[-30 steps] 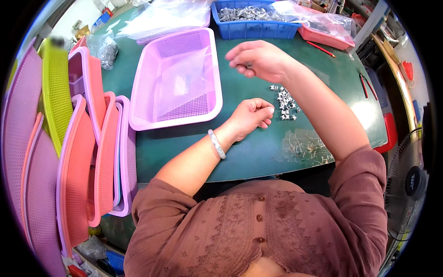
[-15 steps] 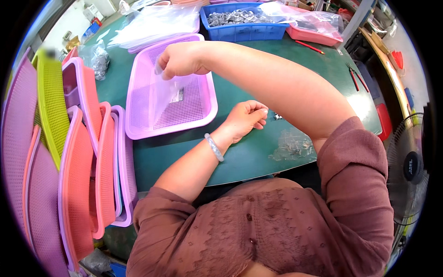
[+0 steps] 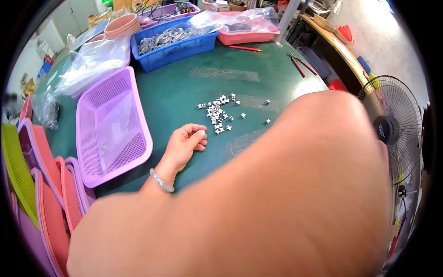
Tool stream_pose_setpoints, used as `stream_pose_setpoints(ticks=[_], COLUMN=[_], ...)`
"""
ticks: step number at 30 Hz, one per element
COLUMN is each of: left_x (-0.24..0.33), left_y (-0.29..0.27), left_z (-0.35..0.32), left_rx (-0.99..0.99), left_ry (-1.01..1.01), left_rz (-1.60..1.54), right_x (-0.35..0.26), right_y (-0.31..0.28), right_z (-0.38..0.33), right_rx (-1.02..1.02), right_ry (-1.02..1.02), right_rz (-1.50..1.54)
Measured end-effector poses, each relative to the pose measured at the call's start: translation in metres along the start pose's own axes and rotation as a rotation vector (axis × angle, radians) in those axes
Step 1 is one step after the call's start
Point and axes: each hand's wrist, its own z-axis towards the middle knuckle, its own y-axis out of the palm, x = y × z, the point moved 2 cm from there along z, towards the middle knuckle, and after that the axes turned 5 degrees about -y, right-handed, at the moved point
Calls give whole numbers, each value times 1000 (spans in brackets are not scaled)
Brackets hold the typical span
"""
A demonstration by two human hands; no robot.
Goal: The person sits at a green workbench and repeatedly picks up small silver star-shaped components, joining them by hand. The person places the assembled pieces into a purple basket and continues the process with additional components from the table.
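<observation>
Many silvery pieces (image 3: 215, 112) lie beside the curled left hand (image 3: 183, 146), grip unclear; right unseen.

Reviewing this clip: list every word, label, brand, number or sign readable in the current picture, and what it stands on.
None can be read.
Fan hub: any marking is too small and blurred.
Clear bag in the purple basket: faint marks, too indistinct to call print.
Small silver pieces: too small to show any marking.

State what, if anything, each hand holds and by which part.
Left hand: nothing shows in its curled grip, so I cannot tell. Right hand: out of view.
</observation>
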Motion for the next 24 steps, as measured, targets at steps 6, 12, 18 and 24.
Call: stream_pose_setpoints(ticks=[6, 12, 18, 24], left_x=[-2, 5, 12, -1], left_y=[-3, 0, 4, 0], left_z=[-7, -11, -15, -4], left_rx=[27, 25, 36, 24], left_ry=[-9, 11, -38, 1], left_rz=[-7, 34, 74, 77], right_x=[165, 219, 201, 170], right_y=[62, 102, 96, 86], right_z=[-52, -57, -57, -56], right_rx=[76, 40, 82, 75], right_ry=[607, 785, 738, 632], right_rz=[-159, -153, -137, -110])
